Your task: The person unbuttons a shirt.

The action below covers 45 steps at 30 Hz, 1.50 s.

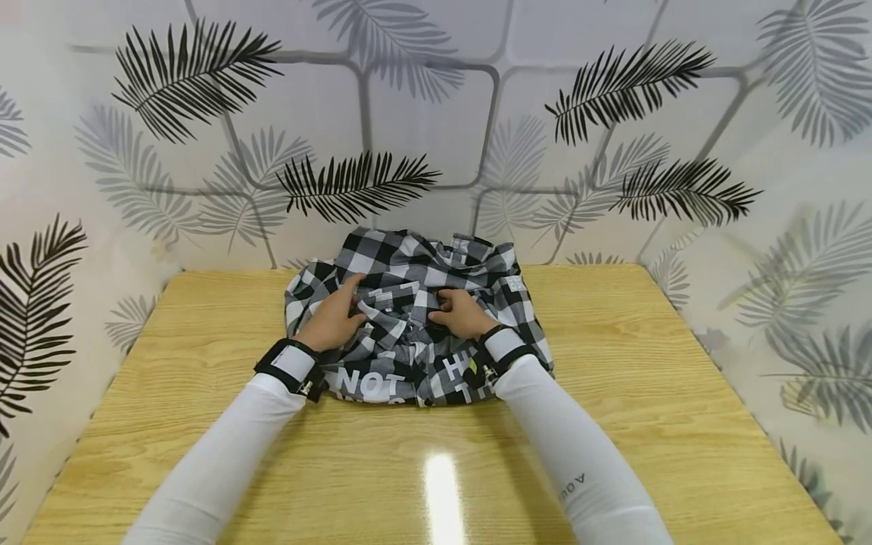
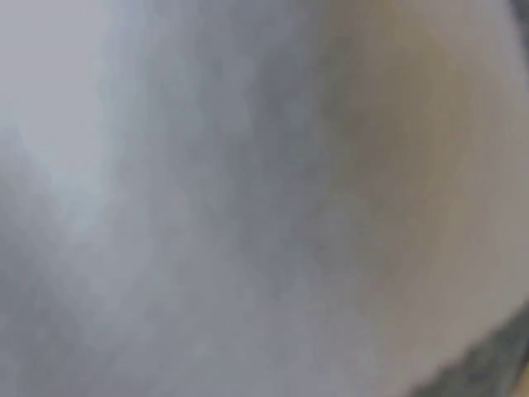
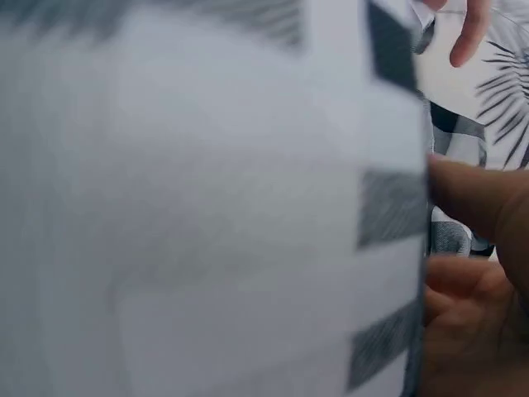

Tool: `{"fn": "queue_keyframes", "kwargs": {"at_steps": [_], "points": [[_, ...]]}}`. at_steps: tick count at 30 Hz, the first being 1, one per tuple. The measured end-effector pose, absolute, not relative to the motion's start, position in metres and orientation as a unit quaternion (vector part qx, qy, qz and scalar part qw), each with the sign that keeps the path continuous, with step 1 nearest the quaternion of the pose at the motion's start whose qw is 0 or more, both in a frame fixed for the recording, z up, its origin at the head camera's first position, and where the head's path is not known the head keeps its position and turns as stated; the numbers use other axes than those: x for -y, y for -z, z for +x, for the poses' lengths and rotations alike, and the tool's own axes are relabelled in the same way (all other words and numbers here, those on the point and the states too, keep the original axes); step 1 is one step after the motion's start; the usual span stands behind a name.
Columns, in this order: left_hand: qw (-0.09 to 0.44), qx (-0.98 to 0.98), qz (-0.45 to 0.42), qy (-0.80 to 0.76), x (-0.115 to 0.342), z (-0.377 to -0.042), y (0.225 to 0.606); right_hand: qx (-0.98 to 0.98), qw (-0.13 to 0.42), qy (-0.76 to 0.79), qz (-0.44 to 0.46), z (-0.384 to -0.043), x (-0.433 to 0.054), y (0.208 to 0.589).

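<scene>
A black, white and grey checked shirt (image 1: pixel 402 253) lies bunched on the table, with white printed letters along its near side. My left hand (image 1: pixel 334 314) rests on the left of its middle, fingers stretched forward and thumb apart. On the other side, my right hand (image 1: pixel 463 312) reaches in from the right, with a gap between thumb and fingers. No cloth shows pinched in either hand. In the right wrist view, a near fold of the checked cloth (image 3: pixel 388 211) hides the right fingertips; the right thumb side (image 3: pixel 471 194) shows beside it. The left wrist view is only a grey blur.
The wooden table (image 1: pixel 204 424) extends around the shirt on the left, right and near sides. A wall covering with leaf prints (image 1: pixel 436 129) rises right behind the shirt. Both wrists wear black straps (image 1: pixel 293 363) over white sleeves.
</scene>
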<state>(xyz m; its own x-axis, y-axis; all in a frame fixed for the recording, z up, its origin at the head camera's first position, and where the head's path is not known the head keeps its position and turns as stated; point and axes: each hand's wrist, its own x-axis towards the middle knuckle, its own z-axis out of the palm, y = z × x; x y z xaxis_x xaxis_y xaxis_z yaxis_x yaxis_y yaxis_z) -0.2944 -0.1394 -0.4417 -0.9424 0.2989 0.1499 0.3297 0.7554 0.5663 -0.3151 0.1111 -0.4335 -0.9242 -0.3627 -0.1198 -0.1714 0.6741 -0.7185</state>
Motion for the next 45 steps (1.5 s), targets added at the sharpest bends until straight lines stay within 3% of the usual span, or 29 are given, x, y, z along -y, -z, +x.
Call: {"fn": "queue_keyframes", "kwargs": {"at_steps": [4,11,18,26,33,36,45], "points": [[0.037,0.919,-0.188,0.344,0.144,-0.289,0.438,-0.899,0.119,0.39,-0.158,-0.313,-0.116,0.427],[0.027,0.927,-0.201,0.316,0.154,-0.273,0.432,-0.904,0.068,0.335,-0.259,-0.293,-0.127,0.407],[0.073,0.899,-0.235,0.363,0.157,-0.249,0.405,-0.903,-0.071,0.266,-0.331,-0.267,-0.137,0.381],[0.261,0.863,-0.286,0.324,0.151,-0.219,0.339,-0.886,-0.186,0.229,-0.358,-0.235,-0.152,0.33],[0.291,0.825,-0.364,0.32,0.161,-0.19,0.282,-0.84,-0.242,0.257,-0.411,-0.211,-0.165,0.284],[0.327,0.81,-0.371,0.315,0.164,-0.178,0.265,-0.823,-0.262,0.263,-0.431,-0.199,-0.167,0.263],[0.575,0.712,-0.29,0.278,0.162,-0.142,0.208,-0.773,-0.464,0.159,-0.401,-0.146,-0.167,0.178]]}}
